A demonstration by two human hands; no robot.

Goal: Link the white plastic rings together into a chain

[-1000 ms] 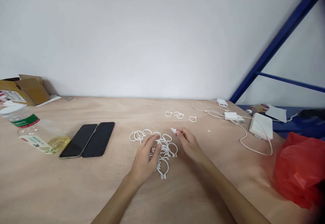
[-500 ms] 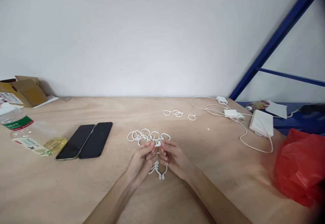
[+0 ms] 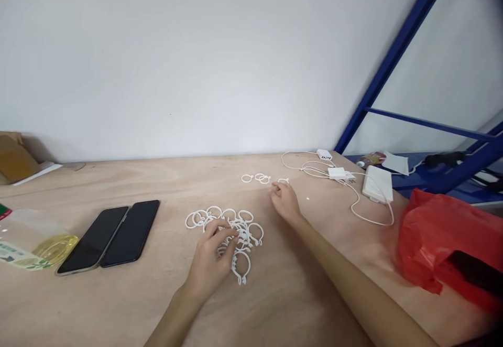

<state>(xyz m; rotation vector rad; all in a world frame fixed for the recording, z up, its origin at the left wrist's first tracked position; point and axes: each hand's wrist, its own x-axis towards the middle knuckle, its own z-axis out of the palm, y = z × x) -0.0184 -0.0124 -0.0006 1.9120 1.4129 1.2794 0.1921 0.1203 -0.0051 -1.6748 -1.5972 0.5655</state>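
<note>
In the head view my left hand [image 3: 210, 257] is over a pile of open white plastic rings with small clasp ends [image 3: 245, 216]. Its thumb and forefinger come together on a white ring at the pile, partly covered by the fingers. One open ring [image 3: 241, 267] lies on the near side of the pile. Farther off to the right, my right hand [image 3: 285, 200] has its fingers curled together close to a single white ring [image 3: 283, 180]. Whatever is in those fingertips is hidden. Several closed-looking rings [image 3: 247, 178] lie just left of that hand.
Two dark phones [image 3: 131, 231] lie side by side at left, near a clear bottle of yellow liquid [image 3: 55, 247]. A cardboard box [image 3: 15, 158] stands at far left. White cables and a charger [image 3: 337, 173], a white box [image 3: 377, 183] and a red plastic bag [image 3: 428, 231] are at right.
My hands have parted from a shared white piece. The right has gone forward and right to the single ring; the left has lowered onto the pile. The view has turned right.
</note>
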